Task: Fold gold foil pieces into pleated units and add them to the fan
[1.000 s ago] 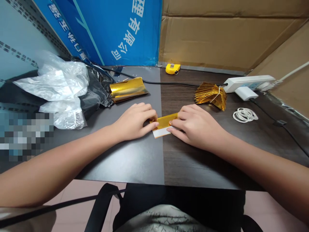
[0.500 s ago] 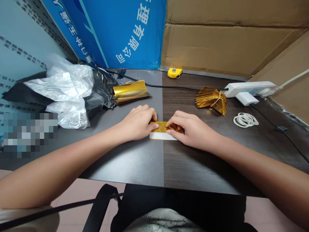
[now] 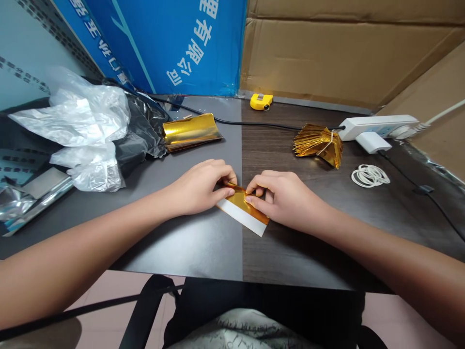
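Note:
A sheet of gold foil paper [image 3: 240,199] with a white strip along its near edge lies slantwise on the desk, its far part folded over. My left hand [image 3: 207,186] pinches its upper left part between thumb and fingers. On the right side, my right hand [image 3: 279,194] grips the same sheet, thumb on top and fingers curled. The two hands are close together, and parts of the sheet are hidden under them. Beyond the left hand rests a stack of gold foil sheets [image 3: 192,132]. Farther right sits a bundle of folded gold paper [image 3: 317,144] tied with a white band.
A yellow tape measure [image 3: 260,102] stands near the back. White rubber bands [image 3: 369,175] lie at right below a power strip [image 3: 379,126]. Plastic bags [image 3: 90,126] and a silvery packet [image 3: 39,194] occupy the left. A black cable [image 3: 254,124] crosses the back, before cardboard walls.
The gold sheet has turned from lying straight to slanting down to the right, showing more of its white strip. Both hands still hold it. The view has shifted slightly.

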Motion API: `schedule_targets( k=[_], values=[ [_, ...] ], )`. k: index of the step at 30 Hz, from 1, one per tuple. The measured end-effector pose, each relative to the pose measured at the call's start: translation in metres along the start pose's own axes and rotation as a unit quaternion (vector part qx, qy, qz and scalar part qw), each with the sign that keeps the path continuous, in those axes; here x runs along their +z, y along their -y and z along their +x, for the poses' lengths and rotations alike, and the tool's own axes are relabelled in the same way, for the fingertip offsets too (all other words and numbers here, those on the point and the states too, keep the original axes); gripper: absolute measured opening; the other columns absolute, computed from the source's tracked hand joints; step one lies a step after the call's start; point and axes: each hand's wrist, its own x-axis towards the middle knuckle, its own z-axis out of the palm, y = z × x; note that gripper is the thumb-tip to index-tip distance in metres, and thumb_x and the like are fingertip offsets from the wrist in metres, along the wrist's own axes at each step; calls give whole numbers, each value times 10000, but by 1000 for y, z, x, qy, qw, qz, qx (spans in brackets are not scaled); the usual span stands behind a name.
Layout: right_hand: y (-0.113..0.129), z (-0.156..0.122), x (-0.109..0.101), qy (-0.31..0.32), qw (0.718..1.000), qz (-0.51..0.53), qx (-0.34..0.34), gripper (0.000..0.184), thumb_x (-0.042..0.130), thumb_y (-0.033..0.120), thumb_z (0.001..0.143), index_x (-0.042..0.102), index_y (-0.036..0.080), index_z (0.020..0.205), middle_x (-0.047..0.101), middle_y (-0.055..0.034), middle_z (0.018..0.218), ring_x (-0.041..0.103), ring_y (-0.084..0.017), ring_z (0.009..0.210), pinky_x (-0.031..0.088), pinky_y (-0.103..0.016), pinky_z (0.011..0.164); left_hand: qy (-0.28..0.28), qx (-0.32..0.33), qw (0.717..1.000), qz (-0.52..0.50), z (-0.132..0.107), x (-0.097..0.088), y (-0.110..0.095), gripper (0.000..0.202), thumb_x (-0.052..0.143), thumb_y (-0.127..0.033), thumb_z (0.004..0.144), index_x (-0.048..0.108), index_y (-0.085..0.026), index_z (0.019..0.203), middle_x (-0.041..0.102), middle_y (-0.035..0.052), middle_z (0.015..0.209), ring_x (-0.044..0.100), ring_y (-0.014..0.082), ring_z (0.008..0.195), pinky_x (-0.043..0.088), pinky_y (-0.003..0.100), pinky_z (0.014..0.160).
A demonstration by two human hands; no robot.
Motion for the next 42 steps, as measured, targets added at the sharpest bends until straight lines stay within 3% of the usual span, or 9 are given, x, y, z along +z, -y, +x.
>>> schedule_targets(
  k=[8,16,24,29,35,42],
  values=[
    [-4,-1,5,-33,998,5,-55,165,612,132,895,763,174,947,661,-19,761,595,-113,674,428,-230,646,-30,117,992,22,-8,4,12,111,576,-267,943,662,-207,979,680,-5,934,589,120,879,412,242,797],
    [-1,-5,3,-39,994,-45,-94,131,602,143,924,733,149,935,662,-31,787,599,-121,681,447,-233,649,-26,227,973,10,-7,1,29,232,504,-282,982,709,-229,1077,689,29,976,610,113,932,443,246,861],
    [-2,-10,5,-8,989,-68,-130,228,521,204,1006,728,185,1102,667,-72,1003,640,-135,785,514,-250,700,-27,261,965,10,-6,-2,33,252,530,-312,980,755,-247,1074,715,33,968,594,115,875,455,251,830],
    [-7,-7,7,-26,989,-38,-143,219,529,202,1005,732,178,1083,680,-74,985,657,-137,806,530,-240,697,-19,209,978,2,-7,-6,34,251,608,-362,946,731,-234,1125,732,28,979,610,130,914,459,256,846],
    [-6,-6,6,-33,986,-57,-152,217,543,183,994,718,164,1121,682,-86,1062,676,-152,876,539,-249,725,-1,200,980,-6,-8,-7,31,194,595,-350,950,749,-240,994,724,19,923,600,126,885,453,252,826],
    [-2,-8,4,-11,976,-127,-177,239,540,188,996,723,189,1150,695,-55,1072,685,-137,777,494,-246,610,14,241,970,28,-9,-12,32,230,558,-359,968,763,-278,1033,710,26,924,585,126,876,440,247,803]
  ],
)
